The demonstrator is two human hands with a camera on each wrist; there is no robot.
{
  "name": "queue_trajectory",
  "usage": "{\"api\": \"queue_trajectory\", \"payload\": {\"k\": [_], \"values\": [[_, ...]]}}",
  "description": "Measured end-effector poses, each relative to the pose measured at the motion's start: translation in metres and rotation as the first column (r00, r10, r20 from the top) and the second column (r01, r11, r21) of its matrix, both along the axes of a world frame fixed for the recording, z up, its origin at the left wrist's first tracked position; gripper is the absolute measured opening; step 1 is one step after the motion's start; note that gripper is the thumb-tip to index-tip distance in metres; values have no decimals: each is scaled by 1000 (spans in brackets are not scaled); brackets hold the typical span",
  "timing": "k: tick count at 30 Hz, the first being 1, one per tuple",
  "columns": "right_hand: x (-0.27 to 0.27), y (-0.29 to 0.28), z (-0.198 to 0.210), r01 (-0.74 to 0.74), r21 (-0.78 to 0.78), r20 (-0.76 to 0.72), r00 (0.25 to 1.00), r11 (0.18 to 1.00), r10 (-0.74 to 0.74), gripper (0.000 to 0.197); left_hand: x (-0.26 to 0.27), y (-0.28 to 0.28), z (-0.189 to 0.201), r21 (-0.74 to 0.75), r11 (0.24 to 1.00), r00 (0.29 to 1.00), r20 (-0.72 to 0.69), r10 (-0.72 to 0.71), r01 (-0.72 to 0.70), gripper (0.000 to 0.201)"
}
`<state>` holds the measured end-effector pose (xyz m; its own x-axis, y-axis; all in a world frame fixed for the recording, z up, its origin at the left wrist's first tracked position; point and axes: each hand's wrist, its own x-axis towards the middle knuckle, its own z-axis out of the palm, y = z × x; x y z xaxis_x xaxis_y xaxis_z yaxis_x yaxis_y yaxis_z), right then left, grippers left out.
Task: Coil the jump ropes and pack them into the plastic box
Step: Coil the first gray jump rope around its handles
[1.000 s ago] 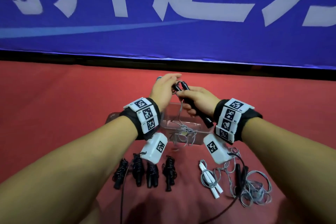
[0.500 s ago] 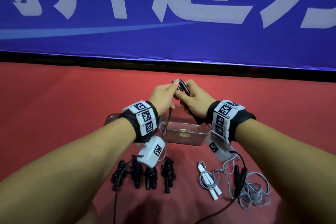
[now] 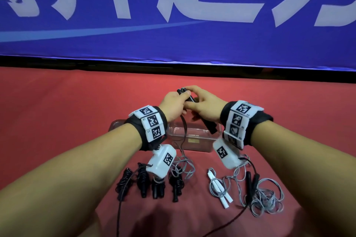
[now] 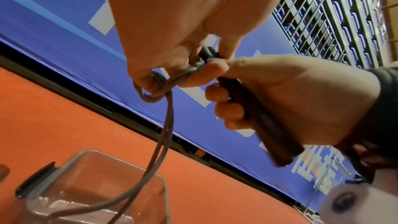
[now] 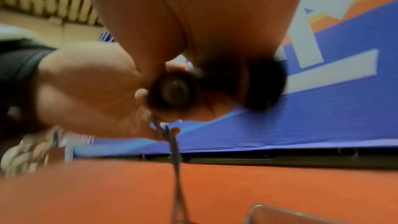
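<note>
I saw four tightly coiled black jump ropes lined up on the red cloth-covered table, nearest me on the left. My left hand pinched a small loop of the thin grey rope cord, which hung slack past the clear plastic box behind the row. My right hand curled round the pair of slim black handles, held together above the box. Further right lay a loose white-handled grey rope and a tangled black-handled grey rope.
</note>
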<state>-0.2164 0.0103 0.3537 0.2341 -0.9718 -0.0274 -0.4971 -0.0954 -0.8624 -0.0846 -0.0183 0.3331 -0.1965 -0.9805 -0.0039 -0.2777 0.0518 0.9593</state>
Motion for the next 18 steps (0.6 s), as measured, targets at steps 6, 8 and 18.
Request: {"api": "queue_trajectory", "payload": {"k": [6,8,18], "values": [[-15,11,3,-135,304,417,909,943,-4,37,2,8,3,28,999,980,-197,-38,45,35],[-19,12,1,-173,290,449,893,941,26,35,3,6,2,57,996,977,-209,-50,64,36],[-25,2,-4,47,26,369,928,999,-53,23,5,8,3,216,976,996,-78,32,-14,44]]}}
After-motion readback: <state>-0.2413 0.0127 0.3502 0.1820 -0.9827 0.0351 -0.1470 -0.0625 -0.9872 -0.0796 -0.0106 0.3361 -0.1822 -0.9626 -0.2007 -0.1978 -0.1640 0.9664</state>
